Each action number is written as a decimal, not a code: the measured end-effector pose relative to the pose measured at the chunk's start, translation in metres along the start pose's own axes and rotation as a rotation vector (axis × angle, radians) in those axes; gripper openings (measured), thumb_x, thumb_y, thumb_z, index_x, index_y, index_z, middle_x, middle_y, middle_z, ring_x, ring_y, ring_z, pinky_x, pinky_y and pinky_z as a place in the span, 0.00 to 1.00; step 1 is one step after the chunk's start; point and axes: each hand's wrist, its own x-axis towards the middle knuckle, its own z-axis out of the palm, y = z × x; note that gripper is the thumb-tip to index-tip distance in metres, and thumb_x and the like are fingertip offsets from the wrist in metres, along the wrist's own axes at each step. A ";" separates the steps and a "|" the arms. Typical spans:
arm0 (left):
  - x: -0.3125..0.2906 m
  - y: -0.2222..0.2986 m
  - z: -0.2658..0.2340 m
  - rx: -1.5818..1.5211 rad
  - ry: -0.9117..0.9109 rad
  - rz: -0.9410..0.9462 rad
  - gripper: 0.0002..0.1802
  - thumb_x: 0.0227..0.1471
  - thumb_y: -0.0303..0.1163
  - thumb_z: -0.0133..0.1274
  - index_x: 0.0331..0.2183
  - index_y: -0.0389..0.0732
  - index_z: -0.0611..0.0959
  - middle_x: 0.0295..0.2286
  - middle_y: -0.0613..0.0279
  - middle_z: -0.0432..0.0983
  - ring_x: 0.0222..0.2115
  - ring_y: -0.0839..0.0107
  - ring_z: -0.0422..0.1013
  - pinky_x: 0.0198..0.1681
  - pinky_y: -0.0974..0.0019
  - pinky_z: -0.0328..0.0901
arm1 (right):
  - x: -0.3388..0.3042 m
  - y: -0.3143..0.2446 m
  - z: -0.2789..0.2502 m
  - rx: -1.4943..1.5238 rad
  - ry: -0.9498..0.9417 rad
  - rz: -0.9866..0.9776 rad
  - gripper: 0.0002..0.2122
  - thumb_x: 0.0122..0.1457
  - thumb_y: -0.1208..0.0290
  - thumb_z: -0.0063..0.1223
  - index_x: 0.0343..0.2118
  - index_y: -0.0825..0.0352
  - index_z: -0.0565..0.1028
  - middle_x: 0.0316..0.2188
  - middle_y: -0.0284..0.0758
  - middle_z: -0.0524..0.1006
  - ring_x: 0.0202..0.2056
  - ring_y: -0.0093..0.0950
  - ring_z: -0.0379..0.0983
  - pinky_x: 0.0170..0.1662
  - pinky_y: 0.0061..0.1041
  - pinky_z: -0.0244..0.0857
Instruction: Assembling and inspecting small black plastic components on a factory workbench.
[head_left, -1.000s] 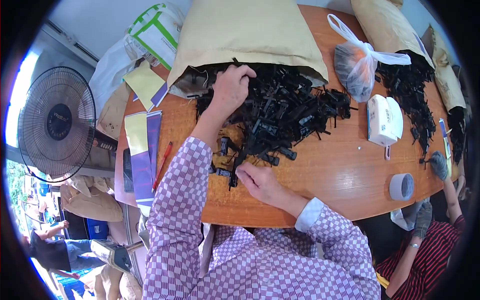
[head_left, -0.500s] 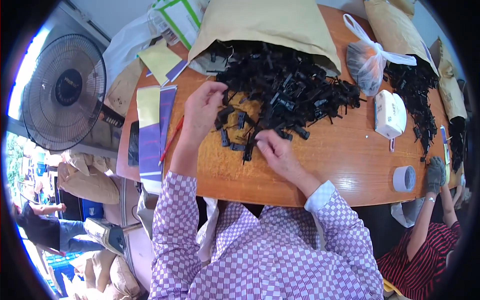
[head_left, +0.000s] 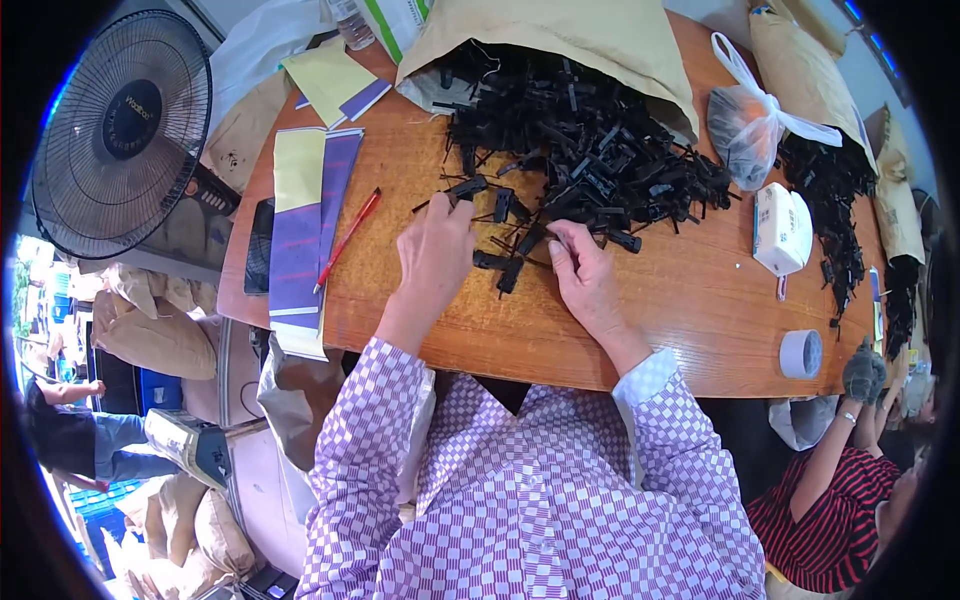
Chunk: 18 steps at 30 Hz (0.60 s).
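A heap of small black plastic parts [head_left: 600,150] spills from a large brown paper sack [head_left: 560,30] onto the wooden table [head_left: 480,335]. My left hand [head_left: 437,250] is at the heap's near left side, fingers closed on a black plastic part [head_left: 466,188]. To its right, my right hand [head_left: 588,278] has thumb and forefinger pinched at the end of another dark part, mostly hidden by the fingertips. Several loose black parts [head_left: 508,275] lie between the two hands.
Left of my hands lie a red pen [head_left: 348,240], purple-and-yellow papers [head_left: 298,235] and a dark phone [head_left: 260,245], with a fan [head_left: 125,130] beyond. Rightward are a tied plastic bag [head_left: 745,135], a tissue pack [head_left: 782,230], a tape roll [head_left: 800,354] and a co-worker's gloved hands [head_left: 862,375].
My left hand has moved right and nearer, from the heap's left edge to the loose parts. My right hand stays near the heap's front edge. The whole view has shifted slightly.
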 end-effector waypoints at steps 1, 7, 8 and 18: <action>0.002 -0.002 0.003 -0.003 0.002 0.000 0.07 0.46 0.30 0.55 0.31 0.43 0.78 0.28 0.56 0.69 0.31 0.57 0.71 0.31 0.58 0.65 | 0.000 -0.001 0.000 -0.004 -0.001 -0.001 0.09 0.59 0.77 0.47 0.43 0.68 0.70 0.26 0.33 0.74 0.29 0.19 0.69 0.33 0.18 0.63; 0.006 -0.007 -0.003 -0.082 0.051 -0.099 0.05 0.46 0.29 0.55 0.27 0.41 0.75 0.24 0.59 0.69 0.26 0.60 0.70 0.27 0.61 0.63 | -0.002 -0.006 -0.001 -0.072 -0.032 -0.063 0.07 0.58 0.78 0.48 0.40 0.69 0.70 0.26 0.38 0.75 0.27 0.24 0.72 0.32 0.20 0.65; 0.007 -0.011 -0.007 -0.175 0.122 -0.132 0.05 0.47 0.28 0.55 0.26 0.40 0.75 0.22 0.60 0.70 0.23 0.64 0.70 0.24 0.63 0.62 | -0.004 -0.008 -0.003 -0.078 -0.033 -0.079 0.09 0.58 0.78 0.49 0.42 0.68 0.70 0.25 0.36 0.74 0.26 0.23 0.71 0.31 0.20 0.65; -0.024 0.029 -0.020 -0.894 0.157 -0.409 0.07 0.51 0.25 0.53 0.28 0.35 0.70 0.18 0.61 0.73 0.18 0.79 0.69 0.20 0.73 0.62 | -0.007 -0.057 0.025 0.390 -0.057 0.129 0.13 0.56 0.78 0.53 0.45 0.67 0.69 0.23 0.24 0.69 0.23 0.13 0.63 0.26 0.12 0.58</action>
